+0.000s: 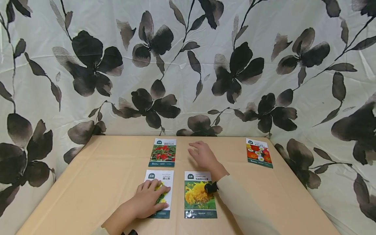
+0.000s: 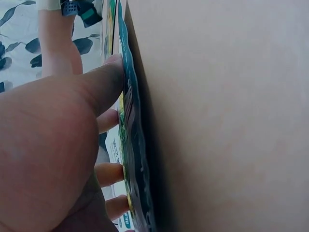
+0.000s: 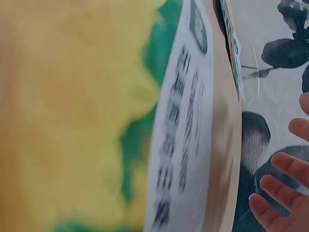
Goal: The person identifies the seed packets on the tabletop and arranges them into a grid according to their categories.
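Note:
My left hand rests on a seed packet with a white top and yellow flowers, its fingers spread over the front. In the left wrist view the thumb and fingertips touch the face of this packet. My right hand is held over the table with fingers extended and nothing in it. Below its wrist lies the seed packet with large yellow double blooms, which fills much of the right wrist view. The red-flower seed packet is left of the right hand's fingertips.
Another seed packet, with red, orange and white flowers, lies near the table's back right corner. The light wooden table ends at a floral curtain behind it.

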{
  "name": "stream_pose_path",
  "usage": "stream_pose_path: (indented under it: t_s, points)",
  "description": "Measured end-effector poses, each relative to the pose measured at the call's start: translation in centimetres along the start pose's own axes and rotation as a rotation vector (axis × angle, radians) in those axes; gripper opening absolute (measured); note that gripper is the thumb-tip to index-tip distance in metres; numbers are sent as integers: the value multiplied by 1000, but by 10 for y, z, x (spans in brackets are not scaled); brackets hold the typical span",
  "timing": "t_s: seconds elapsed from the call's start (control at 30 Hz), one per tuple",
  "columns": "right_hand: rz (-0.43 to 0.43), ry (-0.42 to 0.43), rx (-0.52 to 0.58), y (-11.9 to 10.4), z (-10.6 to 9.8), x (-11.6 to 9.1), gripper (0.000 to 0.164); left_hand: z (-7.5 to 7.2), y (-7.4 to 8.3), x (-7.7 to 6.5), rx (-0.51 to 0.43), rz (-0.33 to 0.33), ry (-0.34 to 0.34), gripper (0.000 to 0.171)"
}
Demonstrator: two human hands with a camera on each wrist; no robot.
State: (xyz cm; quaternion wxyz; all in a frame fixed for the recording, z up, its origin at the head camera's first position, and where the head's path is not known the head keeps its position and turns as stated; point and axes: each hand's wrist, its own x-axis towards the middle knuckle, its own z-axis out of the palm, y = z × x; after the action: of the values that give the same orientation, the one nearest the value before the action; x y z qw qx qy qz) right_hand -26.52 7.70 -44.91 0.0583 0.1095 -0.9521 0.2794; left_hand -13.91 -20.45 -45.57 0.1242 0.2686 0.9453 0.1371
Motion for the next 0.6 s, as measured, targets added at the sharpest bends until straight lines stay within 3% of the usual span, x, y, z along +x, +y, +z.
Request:
stream_pose_path:
  t_s: [0.6]
  points:
    - [69, 74, 85, 46, -30, -38, 42, 2, -3, 0, -20, 11, 7, 59]
